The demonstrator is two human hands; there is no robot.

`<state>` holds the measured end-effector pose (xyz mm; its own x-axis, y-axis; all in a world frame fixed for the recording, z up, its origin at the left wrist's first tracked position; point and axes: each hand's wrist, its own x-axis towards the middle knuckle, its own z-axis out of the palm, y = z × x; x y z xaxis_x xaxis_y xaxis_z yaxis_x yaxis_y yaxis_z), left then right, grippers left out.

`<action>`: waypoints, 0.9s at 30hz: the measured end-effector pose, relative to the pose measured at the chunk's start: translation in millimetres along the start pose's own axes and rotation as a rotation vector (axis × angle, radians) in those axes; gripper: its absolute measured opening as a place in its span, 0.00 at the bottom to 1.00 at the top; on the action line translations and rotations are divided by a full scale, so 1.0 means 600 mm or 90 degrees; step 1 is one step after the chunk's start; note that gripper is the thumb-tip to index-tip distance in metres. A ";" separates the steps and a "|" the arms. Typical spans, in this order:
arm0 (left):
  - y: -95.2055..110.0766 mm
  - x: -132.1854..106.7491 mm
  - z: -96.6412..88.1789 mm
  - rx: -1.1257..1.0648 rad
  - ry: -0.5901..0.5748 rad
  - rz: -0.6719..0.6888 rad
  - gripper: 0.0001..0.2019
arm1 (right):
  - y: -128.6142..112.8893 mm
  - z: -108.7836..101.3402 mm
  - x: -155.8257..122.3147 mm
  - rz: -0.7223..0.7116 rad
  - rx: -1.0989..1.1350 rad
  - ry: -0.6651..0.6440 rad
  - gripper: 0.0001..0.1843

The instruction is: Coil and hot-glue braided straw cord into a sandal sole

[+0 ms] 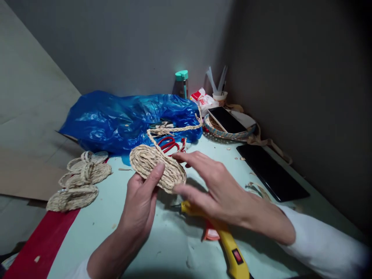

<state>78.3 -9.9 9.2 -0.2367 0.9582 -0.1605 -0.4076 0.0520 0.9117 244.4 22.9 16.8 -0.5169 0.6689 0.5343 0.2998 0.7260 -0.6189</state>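
My left hand [141,201] grips a woven straw oval mat [157,167] from below, thumb pressed on its near edge. A braided straw cord [174,130] runs from the mat up toward the blue bag. My right hand [215,186] hovers just right of the mat with fingers spread, fingertips touching or almost touching its right edge, holding nothing. A yellow glue gun [229,244] lies on the table under my right hand.
A crumpled blue plastic bag [122,118] lies behind. Red scissors [170,144] rest beside it. Several finished straw ovals [78,180] are stacked at left. A phone [226,119] sits on a round basket; a black tablet [271,172] lies by the right wall. A bottle [182,82] stands in the corner.
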 end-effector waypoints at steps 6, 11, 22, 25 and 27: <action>-0.012 -0.008 0.007 -0.017 0.004 -0.010 0.18 | -0.004 0.034 -0.015 -0.068 -0.133 -0.022 0.35; -0.013 -0.011 0.009 -0.019 0.000 -0.019 0.18 | 0.001 0.047 -0.023 -0.078 -0.155 0.012 0.30; -0.016 -0.010 0.004 -0.038 -0.021 -0.055 0.22 | 0.011 0.056 -0.034 -0.059 -0.090 0.029 0.32; -0.021 -0.006 0.001 -0.055 -0.024 -0.063 0.21 | 0.014 0.060 -0.036 -0.047 -0.065 0.033 0.31; -0.023 -0.004 0.000 -0.065 -0.033 -0.064 0.18 | 0.014 0.064 -0.038 -0.043 -0.065 0.040 0.31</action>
<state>84.6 -13.1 -3.2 -0.1456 0.9629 -0.2274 -0.5158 0.1222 0.8480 227.8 8.0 -22.7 -0.4885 0.6242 0.6097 0.3473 0.7801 -0.5204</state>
